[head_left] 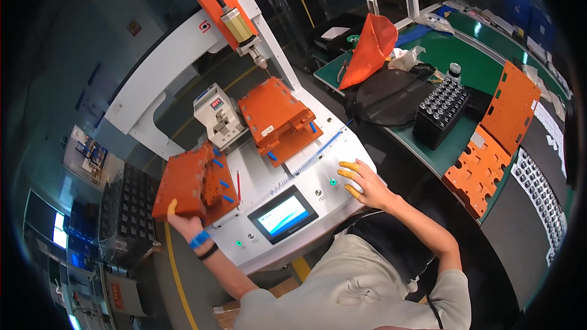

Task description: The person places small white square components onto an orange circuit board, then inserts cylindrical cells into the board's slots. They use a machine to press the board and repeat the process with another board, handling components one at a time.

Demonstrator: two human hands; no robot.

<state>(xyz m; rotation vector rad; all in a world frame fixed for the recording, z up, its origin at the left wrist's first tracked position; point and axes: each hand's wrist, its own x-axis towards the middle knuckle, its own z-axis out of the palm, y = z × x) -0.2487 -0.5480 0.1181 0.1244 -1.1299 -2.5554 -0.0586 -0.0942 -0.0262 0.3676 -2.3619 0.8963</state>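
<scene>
At the left end of a white bench machine, my left hand (181, 219) grips the near edge of an orange fixture plate (182, 177); a yellow cot covers its thumb, and its other fingers are mostly hidden. The plate lies tilted beside an orange base with blue pins (226, 184). My right hand (365, 188) rests on the white front panel, fingers spread and holding nothing, beside a green-lit button (333, 181). Yellow cots cover several of its fingertips. A second orange fixture (275, 113) sits further back on the machine, under the screwdriver head (260, 60).
A small white screw feeder (218, 115) stands between the fixtures. A touchscreen (282, 214) is set in the front panel, with a coiled blue hose (306, 165) behind it. On the green bench at right are a black block of metal parts (441, 110) and orange plates (512, 107).
</scene>
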